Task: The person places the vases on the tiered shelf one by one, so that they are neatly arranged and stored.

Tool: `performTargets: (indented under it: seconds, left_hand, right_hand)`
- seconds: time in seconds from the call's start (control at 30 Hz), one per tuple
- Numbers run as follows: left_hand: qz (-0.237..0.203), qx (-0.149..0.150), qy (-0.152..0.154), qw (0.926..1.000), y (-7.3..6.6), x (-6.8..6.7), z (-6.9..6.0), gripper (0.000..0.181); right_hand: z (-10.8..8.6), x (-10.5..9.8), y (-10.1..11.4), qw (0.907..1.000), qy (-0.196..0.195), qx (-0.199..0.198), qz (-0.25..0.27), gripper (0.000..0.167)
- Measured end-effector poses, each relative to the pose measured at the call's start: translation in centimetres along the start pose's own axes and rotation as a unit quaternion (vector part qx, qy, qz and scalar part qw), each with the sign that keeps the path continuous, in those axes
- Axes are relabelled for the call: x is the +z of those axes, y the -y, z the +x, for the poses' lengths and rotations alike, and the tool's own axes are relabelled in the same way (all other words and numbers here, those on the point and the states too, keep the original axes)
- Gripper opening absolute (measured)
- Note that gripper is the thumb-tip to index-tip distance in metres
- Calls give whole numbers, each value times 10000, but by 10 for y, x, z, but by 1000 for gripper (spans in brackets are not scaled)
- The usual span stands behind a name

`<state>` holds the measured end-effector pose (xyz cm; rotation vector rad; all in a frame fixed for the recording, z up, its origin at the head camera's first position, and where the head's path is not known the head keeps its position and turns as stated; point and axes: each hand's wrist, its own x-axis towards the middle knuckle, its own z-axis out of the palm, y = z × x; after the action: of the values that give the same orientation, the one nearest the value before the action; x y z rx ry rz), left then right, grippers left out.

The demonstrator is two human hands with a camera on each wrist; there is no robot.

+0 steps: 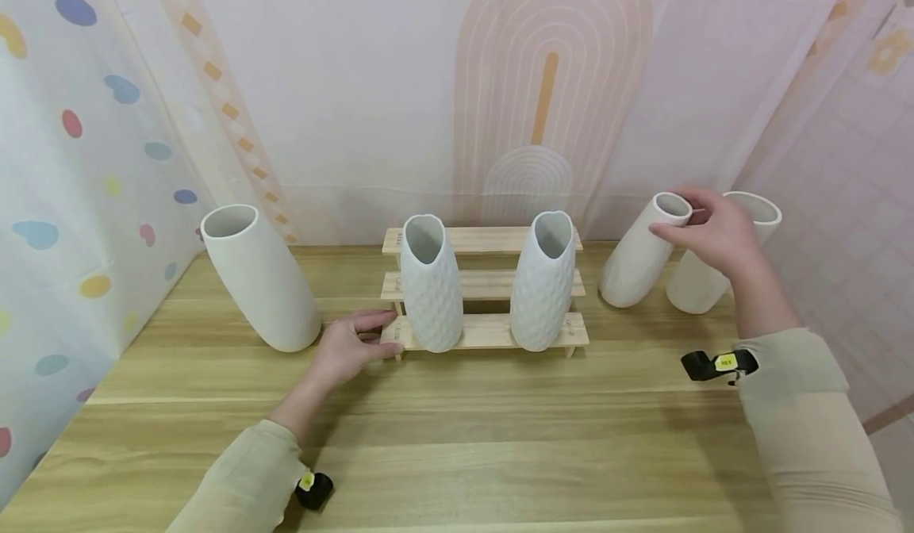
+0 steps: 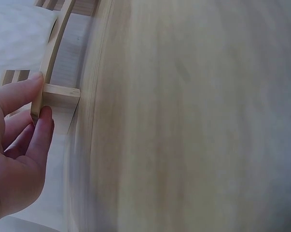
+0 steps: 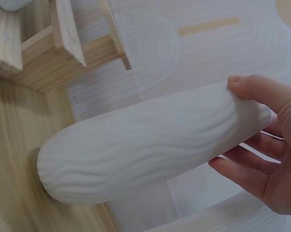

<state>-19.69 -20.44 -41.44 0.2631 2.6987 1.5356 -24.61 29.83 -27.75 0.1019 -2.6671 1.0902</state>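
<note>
My left hand (image 1: 351, 350) pinches the left end of the lowest step of a wooden tiered stand (image 1: 485, 331), thumb on one face and fingers on the other in the left wrist view. Two textured white vases (image 1: 432, 299) stand on that lowest step, one near each end. At the right, my right hand (image 1: 717, 230) grips the top of a white vase with wavy ridges (image 3: 150, 145). The thumb lies on one side of its neck and the fingers on the other. This vase's base is at the table beside the stand.
A smooth white vase (image 1: 260, 279) stands left of my left hand. Another white vase (image 1: 696, 283) stands behind my right hand, partly hidden by it. A patterned curtain (image 1: 357, 105) hangs along the back of the wooden table (image 1: 500, 438).
</note>
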Motion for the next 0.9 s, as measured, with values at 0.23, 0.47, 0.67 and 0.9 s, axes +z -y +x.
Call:
performTargets:
  seconds: [0.23,0.47,0.67,0.9]
  left_hand:
    - [6,-17,-8,10000,-1,-1,-1,56]
    - [27,-50,-21,10000,-2,-1,-2,56]
    - [51,-55,-26,10000,-2,-1,-2,56]
    - [-29,-69,-10,10000,-2,-1,0,56]
  right_hand:
    - [1,-14,23,9997,-244,31,24,65]
    - [6,-32,57,9952,-606,-504,574,52]
    - [12,-43,82,9913,-573,-676,973,47]
    - [22,-35,108,9875,-419,-733,1331,48]
